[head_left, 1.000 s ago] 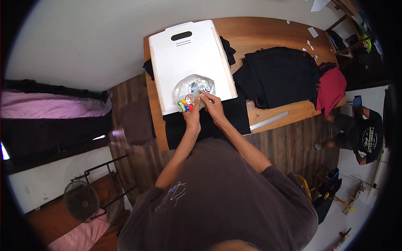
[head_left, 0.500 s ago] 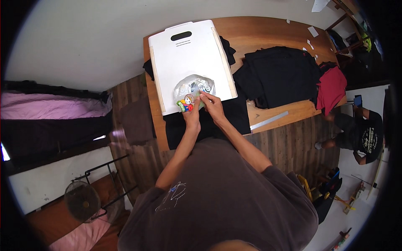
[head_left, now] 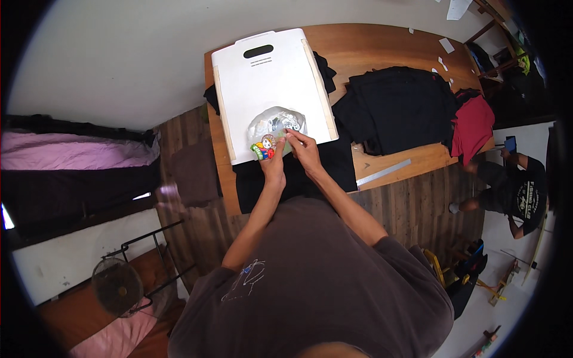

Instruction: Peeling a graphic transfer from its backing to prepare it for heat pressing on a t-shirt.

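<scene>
Clear plastic crinkles under both hands at the near edge of a white board with a cut-out handle, which lies at the left end of a wooden table. From the head camera, the plastic bag rests on the board's lower middle, with a small, brightly coloured sticker or card at its near left corner. The left hand has its fingers closed in a pinch at the coloured card, though exactly how much it grasps is too small to tell. The right hand presses its fingertips together on the bag's near right edge, thumb and fingers nearly shut on the plastic. Black cloth sticks out from under the board towards the near edge of the table. Further right on the tabletop lies a folded black garment, touching a red one at the right end. A metal ruler lies along the near edge. Another person crouches on the floor beyond the table's right end.
</scene>
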